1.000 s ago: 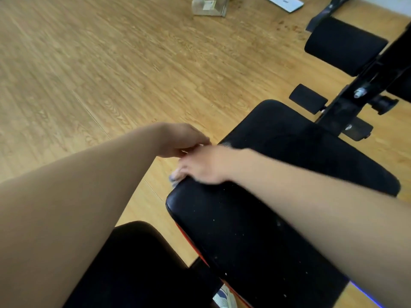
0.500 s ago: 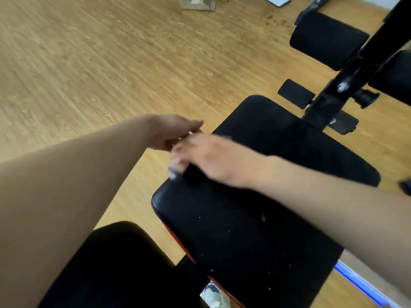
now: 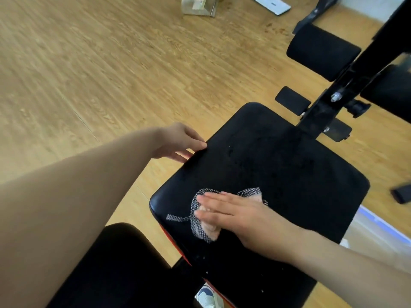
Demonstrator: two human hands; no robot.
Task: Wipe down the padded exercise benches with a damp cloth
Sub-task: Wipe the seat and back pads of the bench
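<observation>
A: Where are the hands?

B: The right hand [image 3: 242, 215] lies flat on the black bench pad [image 3: 278, 174], palm down, fingers straight and together, pointing toward the pad's near left corner. It presses the cloth [image 3: 201, 221] against the pad without curling around it. The forearm comes in from the lower right.

A: And the other one?

B: The left hand [image 3: 178, 142] reaches across from the left, arm nearly straight. Its fingers are loosely spread and touch the pad's left edge, thumb side on top and the other fingertips just below the rim. It is not closed on anything.

A: What does the cloth look like?

B: Crumpled, with a fine black-and-white checked or mesh pattern on one side and a pale pinkish face showing under the fingers. A thin strip of it trails out toward the pad's corner, and another fold sticks out past the back of the hand.

A: The pad itself?

B: Matte black, smooth vinyl-like upholstery with rounded corners, a red strip along its lower edge. Small pale specks dot the near part. A black metal post [image 3: 347, 85] with a bolt rises at its far end, with cylindrical black foam rollers [image 3: 322, 52] beside it. The floor [image 3: 111, 63] is light wood-grain planks.
</observation>
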